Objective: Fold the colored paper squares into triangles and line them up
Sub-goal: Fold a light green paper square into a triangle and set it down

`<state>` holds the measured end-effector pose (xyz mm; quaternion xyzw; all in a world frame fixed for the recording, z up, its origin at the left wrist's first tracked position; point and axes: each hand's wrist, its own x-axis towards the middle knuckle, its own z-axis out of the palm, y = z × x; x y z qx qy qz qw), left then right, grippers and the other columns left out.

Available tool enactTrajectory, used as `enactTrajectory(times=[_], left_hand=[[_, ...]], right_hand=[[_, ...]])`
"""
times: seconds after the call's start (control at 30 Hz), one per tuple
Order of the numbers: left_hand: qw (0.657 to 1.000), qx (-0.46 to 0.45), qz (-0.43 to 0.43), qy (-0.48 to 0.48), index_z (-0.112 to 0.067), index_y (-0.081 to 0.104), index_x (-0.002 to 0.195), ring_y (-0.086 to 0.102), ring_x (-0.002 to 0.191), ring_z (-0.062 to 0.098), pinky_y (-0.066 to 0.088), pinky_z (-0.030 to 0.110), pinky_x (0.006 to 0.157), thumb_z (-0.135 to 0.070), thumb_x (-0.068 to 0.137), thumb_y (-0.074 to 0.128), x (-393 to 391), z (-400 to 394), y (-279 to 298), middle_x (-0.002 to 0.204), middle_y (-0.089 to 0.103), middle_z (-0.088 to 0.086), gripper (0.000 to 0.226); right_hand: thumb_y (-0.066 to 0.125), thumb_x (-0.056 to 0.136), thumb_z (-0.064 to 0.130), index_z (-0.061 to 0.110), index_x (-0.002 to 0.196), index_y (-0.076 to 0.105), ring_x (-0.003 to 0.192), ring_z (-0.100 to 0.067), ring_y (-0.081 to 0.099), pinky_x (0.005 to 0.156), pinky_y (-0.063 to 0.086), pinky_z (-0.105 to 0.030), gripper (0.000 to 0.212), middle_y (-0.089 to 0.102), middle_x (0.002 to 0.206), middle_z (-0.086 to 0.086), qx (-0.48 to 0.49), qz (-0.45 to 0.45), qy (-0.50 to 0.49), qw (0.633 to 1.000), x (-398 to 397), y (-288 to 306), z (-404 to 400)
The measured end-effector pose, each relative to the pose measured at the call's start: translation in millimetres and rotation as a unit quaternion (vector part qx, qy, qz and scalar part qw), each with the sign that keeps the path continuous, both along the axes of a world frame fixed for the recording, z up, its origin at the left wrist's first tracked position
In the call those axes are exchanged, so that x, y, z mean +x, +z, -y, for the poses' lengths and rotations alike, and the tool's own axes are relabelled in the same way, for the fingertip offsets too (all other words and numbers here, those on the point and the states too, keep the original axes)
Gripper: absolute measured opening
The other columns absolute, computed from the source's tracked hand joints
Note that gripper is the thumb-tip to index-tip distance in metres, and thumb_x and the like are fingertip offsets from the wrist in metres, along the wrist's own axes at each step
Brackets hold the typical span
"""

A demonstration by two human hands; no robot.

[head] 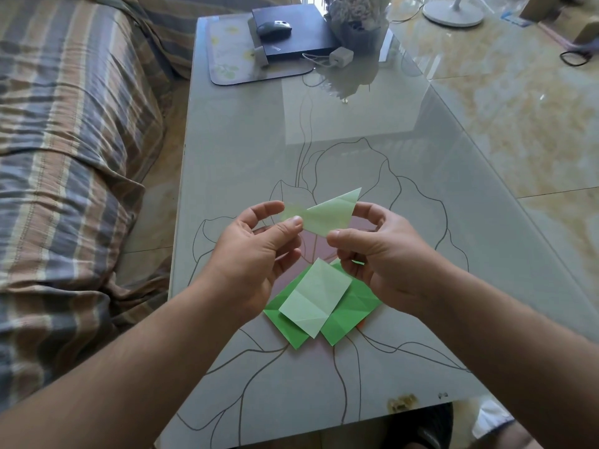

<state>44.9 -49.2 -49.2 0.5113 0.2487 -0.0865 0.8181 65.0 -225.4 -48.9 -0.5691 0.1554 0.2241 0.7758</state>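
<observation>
Pale green paper (pixel 327 215), folded into a narrow pointed piece, is held in the air above the tabletop (pixel 246 150) between both hands. Its long axis runs from lower left to upper right, with the sharp tip pointing up and away to the right, past the right hand's fingers (pixel 368 210). Creases cross its surface, and the light shows through it faintly.

The left hand (pixel 256 251) pinches the paper's left end between thumb and forefinger, the other fingers loosely curled beneath. The right hand (pixel 376 251) pinches the lower right edge, thumb in front and fingers behind.

Below the fingers, nearer the person, a pale green folded rectangle (pixel 316 298) lies flat on the tabletop, its long axis slanting the same way as the held piece. It rests on top of bright green creased sheets (pixel 350 314) that spread out to either side beneath it. A sliver of orange (pixel 359 326) peeks from under their right edge.
</observation>
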Motion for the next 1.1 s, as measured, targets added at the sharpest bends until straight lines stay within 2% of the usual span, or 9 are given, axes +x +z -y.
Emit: enactTrajectory(times=[0.27,0.43,0.6,0.83,1.0,1.1], left_hand=[[1.000,0.012,0.007,-0.008,-0.015,0.063,0.123,0.067,0.068,0.018,0.062,0.038,0.078,-0.002,0.099,0.061,1,-3,2,0.082,0.072,0.009,0.028],[0.996,0.073,0.037,-0.020,-0.016,0.063,0.123,0.069,0.073,0.023,0.062,0.042,0.081,-0.002,0.104,0.052,0,-5,3,0.083,0.073,0.010,0.026],[0.981,0.169,0.063,-0.078,-0.018,0.063,0.118,0.071,0.077,0.018,0.064,0.039,0.082,-0.005,0.102,0.059,-1,-7,1,0.080,0.073,0.003,0.021],[0.979,0.179,0.064,-0.074,-0.021,0.060,0.121,0.073,0.079,0.021,0.063,0.037,0.080,-0.006,0.101,0.061,0,-11,1,0.091,0.075,0.014,0.025],[0.972,0.204,0.072,-0.088,-0.019,0.063,0.114,0.071,0.075,0.019,0.065,0.038,0.077,-0.003,0.101,0.056,-2,-10,0,0.077,0.073,0.003,0.022],[0.969,0.217,0.073,-0.096,-0.023,0.063,0.116,0.070,0.075,0.018,0.065,0.037,0.076,-0.003,0.101,0.055,-3,-9,1,0.078,0.072,0.004,0.026]], right_hand=[[0.077,0.082,-0.008,0.017,0.122,0.061,0.059,-0.015,0.058,0.064,0.051,-0.029,0.049,0.073,0.081,-0.008,-0.007,-0.003,0.002,1.000,1,-1,2],[0.076,0.082,-0.008,0.017,0.122,0.061,0.059,-0.016,0.057,0.065,0.049,-0.030,0.049,0.071,0.082,-0.010,-0.009,-0.010,0.006,1.000,1,-1,3],[0.069,0.089,-0.006,0.012,0.120,0.061,0.060,-0.016,0.054,0.063,0.047,-0.028,0.037,0.069,0.075,-0.009,0.002,-0.029,0.012,1.000,2,-2,5],[0.074,0.090,-0.001,0.020,0.130,0.056,0.064,-0.018,0.059,0.070,0.048,-0.033,0.048,0.075,0.079,-0.014,-0.031,-0.025,-0.009,0.999,5,-4,4],[0.071,0.092,-0.001,0.021,0.133,0.053,0.060,-0.017,0.058,0.067,0.050,-0.031,0.050,0.075,0.079,-0.016,-0.037,-0.044,-0.006,0.998,5,-5,6],[0.072,0.092,-0.001,0.021,0.132,0.052,0.059,-0.017,0.057,0.066,0.049,-0.031,0.050,0.075,0.079,-0.016,-0.044,-0.037,-0.006,0.998,5,-4,7]])
